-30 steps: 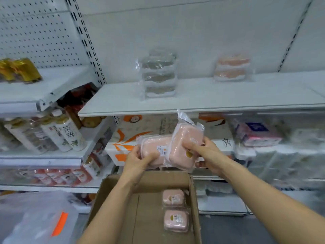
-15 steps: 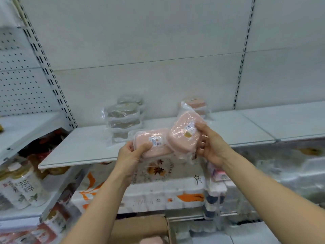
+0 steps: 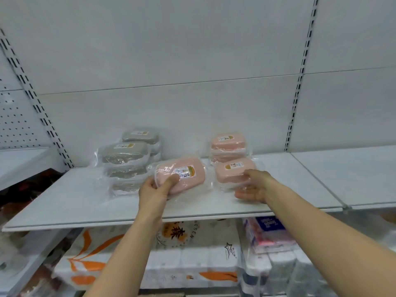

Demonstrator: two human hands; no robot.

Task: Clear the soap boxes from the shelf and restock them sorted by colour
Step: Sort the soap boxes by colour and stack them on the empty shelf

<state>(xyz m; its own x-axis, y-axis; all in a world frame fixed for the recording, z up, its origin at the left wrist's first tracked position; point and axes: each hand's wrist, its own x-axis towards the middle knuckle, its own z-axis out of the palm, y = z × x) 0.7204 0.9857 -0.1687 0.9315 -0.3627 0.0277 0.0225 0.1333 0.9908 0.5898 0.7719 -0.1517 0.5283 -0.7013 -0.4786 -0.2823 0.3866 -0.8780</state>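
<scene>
My left hand [image 3: 157, 187] grips a pink soap box [image 3: 182, 175] in clear wrap, held just above the white shelf [image 3: 85, 198]. My right hand [image 3: 254, 185] holds a second pink soap box [image 3: 232, 170] at its near edge, low over the shelf in front of a stack of pink soap boxes [image 3: 228, 144]. Two stacks of grey soap boxes [image 3: 126, 155] stand to the left, by the back wall.
A lower shelf holds packs of tissue rolls [image 3: 192, 260] and a blue and pink tissue pack [image 3: 267, 232]. Perforated panel [image 3: 15, 125] and another shelf lie at the left. More white shelf [image 3: 342, 172] extends to the right.
Both hands lifted the two pink boxes from above the cardboard box up to the shelf and spread them apart; the right one now sits in front of the pink stack.
</scene>
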